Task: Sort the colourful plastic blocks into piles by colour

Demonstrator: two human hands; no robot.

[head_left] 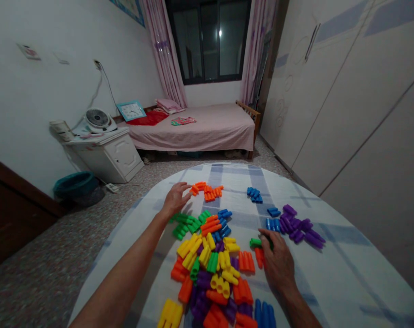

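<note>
A heap of ribbed plastic toy blocks in yellow, green, orange, purple and blue lies on a round table with a white checked cover. My left hand reaches over the far edge of the heap, fingers apart, right by a small group of orange blocks. My right hand rests to the right of the heap, its fingers closed over the end of a green block. An orange block lies just beside those fingers. Blue blocks and purple blocks form separate groups farther right.
Beyond the table's far edge are a speckled floor, a bed with a pink sheet, and a white bedside cabinet carrying a small fan. Tall white wardrobe doors run along the right side.
</note>
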